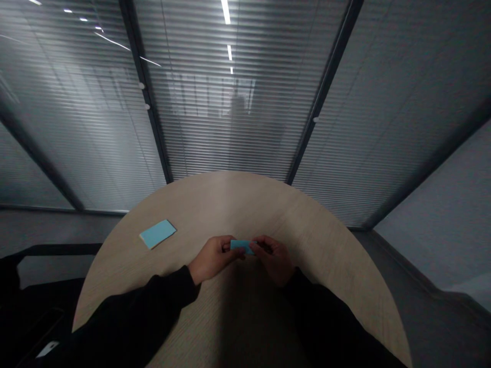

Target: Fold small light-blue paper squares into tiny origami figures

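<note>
A small blue piece of paper (241,244) is held level just above the middle of the table, its long side running left to right. My left hand (215,257) pinches its left part, with the thumb laid across the front. At the right end, the fingers and thumb of my right hand (273,255) are closed on the same piece. Both hands partly cover it, so I cannot tell whether it is folded. To the left, apart from my hands, a light blue pad of paper (158,233) lies flat and slightly turned.
The round wooden table (230,199) reaches close to a glass wall with blinds (238,138). At the left stands a dark chair (42,286), beside the table's edge. A pale wall (445,220) rises on the right.
</note>
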Available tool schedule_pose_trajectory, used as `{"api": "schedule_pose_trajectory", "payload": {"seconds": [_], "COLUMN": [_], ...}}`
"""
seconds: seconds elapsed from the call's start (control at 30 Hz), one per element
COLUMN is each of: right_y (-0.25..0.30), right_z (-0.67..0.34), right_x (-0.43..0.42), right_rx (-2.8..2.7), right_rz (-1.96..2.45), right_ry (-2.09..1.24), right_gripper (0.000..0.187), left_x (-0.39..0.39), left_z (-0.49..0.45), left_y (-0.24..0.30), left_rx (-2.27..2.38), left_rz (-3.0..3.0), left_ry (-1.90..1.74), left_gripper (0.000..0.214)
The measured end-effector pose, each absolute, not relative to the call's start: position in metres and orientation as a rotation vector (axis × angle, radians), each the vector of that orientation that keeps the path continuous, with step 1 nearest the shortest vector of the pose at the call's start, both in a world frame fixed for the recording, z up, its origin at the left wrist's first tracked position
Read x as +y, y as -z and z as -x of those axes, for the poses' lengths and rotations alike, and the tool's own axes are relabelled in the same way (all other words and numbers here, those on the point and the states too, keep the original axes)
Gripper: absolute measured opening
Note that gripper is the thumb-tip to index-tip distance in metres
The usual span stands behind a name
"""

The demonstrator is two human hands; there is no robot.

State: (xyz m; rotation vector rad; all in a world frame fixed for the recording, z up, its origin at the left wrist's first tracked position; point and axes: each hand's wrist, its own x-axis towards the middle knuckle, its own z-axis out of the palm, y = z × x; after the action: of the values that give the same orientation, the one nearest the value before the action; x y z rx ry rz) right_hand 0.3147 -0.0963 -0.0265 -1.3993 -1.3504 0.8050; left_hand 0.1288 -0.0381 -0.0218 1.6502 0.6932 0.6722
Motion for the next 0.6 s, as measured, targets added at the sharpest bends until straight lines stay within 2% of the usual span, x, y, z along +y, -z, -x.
{"api": "schedule_pose_trajectory", "payload": {"seconds": [0.3,0.6], "right_y": [0.0277,0.0287], "right_z": [-0.3145,-0.3137], "right_x": [-0.0954,-0.0983], "right_rx": [-1.359,-1.448], "right_rz": [1.402,1.366], "right_ry": [-0.817,-0.85], "right_gripper": [0.029,0.027], "left_x": [-0.0389,-0.0416], "left_z": [-0.1283,-0.1224], "left_y": [0.0181,0.0148], "left_rx": [0.725,0.733], "left_rz": [-1.747,-2.12], "left_ry": [-0.588,-0.489], "left_gripper": [0.026,0.027]}}
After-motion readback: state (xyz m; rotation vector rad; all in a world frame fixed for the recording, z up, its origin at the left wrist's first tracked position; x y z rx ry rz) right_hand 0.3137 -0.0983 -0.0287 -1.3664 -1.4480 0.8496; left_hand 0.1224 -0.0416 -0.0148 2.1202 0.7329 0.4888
